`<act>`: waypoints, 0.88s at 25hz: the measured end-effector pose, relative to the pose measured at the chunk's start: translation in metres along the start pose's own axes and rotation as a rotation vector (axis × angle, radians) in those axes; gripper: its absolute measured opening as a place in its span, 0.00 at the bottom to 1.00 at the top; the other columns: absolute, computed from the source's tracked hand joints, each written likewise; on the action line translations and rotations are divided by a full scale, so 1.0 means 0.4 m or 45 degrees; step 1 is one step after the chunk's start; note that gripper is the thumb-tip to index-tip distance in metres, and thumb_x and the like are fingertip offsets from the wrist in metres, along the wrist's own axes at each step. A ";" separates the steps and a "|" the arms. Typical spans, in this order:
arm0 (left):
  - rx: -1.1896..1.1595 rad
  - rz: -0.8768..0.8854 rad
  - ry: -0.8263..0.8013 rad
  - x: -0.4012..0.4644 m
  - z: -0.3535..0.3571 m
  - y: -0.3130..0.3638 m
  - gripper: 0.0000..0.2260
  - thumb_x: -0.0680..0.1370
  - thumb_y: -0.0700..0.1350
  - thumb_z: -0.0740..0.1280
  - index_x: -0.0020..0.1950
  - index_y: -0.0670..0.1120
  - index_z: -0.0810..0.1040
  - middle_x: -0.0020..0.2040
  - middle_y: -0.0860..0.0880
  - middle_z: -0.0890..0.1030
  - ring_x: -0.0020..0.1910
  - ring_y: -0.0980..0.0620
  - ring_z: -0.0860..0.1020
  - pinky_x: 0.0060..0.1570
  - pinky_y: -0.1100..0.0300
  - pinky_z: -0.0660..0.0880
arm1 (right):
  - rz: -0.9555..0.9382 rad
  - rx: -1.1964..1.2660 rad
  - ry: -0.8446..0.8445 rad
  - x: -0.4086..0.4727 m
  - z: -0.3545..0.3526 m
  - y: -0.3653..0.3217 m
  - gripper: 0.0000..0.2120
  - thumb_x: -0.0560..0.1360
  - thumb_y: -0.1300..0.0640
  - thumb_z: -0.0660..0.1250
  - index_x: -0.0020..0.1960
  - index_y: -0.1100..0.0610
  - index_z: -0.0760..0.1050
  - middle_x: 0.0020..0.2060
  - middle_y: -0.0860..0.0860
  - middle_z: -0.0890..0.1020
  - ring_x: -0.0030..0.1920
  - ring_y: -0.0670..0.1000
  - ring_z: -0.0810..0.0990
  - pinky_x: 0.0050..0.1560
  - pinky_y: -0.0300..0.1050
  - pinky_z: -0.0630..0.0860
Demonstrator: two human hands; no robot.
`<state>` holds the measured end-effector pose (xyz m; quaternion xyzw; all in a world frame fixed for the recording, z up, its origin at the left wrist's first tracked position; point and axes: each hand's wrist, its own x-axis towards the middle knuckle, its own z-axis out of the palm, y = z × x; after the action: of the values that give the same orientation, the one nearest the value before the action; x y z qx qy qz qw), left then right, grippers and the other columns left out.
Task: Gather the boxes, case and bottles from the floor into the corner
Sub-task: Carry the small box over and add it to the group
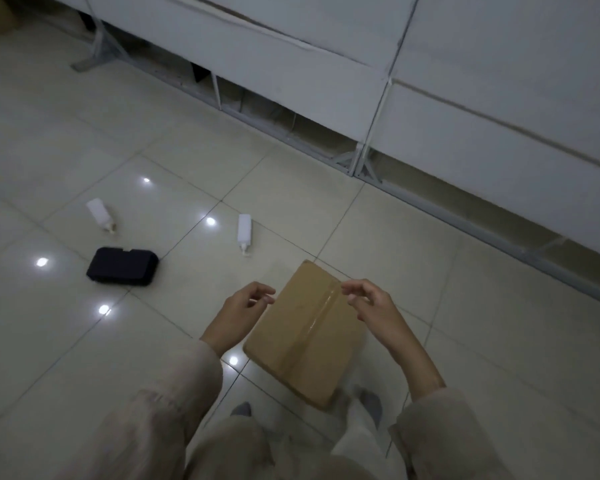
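The cardboard box (305, 332) lies between my loosely curled, empty fingers (257, 299) — beyond: two bottles (245, 232), one black case (122, 266).

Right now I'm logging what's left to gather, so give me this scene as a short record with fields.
cardboard box: taped along the top, between both hands, near the person's feet
left hand: fingers loosely curled beside the box's left edge, holding nothing
right hand: fingers loosely curled above the box's right edge, holding nothing
black case: on the floor, to the left
white bottles: two lying on the tiles, one beyond the case, one beyond the box
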<state>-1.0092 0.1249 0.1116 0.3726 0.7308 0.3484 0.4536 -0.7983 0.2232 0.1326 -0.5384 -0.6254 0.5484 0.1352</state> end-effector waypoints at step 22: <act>-0.399 -0.841 0.984 0.267 0.701 -0.385 0.16 0.77 0.42 0.63 0.64 0.42 0.68 0.58 0.45 0.70 0.62 0.45 0.70 0.58 0.55 0.70 | -0.170 -0.974 -0.551 0.701 -0.030 0.623 0.24 0.73 0.61 0.63 0.68 0.48 0.66 0.72 0.55 0.58 0.70 0.60 0.60 0.66 0.56 0.63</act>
<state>-0.8190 0.1908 -0.1587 -0.1053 0.8622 0.4039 0.2871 -0.7659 0.4149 -0.1882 -0.3808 -0.8307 0.3677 -0.1727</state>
